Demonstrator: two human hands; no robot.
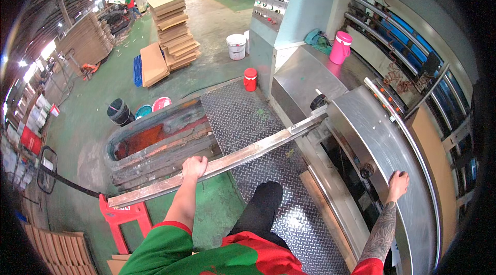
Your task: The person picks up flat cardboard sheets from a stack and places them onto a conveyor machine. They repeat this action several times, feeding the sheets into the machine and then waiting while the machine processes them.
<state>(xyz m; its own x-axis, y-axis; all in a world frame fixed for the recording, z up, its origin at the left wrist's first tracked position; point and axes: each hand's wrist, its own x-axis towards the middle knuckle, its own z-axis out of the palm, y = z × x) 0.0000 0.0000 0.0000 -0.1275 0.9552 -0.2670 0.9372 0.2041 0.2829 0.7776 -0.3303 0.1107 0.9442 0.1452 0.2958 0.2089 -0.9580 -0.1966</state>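
In the centre of the frame, the left hand grips a long metal bar. At the right, the right hand lies half open on the steel cover.

Green factory floor w/ cardboard stacks, white bucket, roof lights.

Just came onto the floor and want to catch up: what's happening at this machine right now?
A person in a green and red shirt stands on the diamond-plate platform beside a large steel machine. Their left hand grips a long metal bar that runs diagonally from the machine out over an ink-stained trough. Their right hand rests on the machine's curved steel cover. Cardboard stacks stand on the green floor behind.
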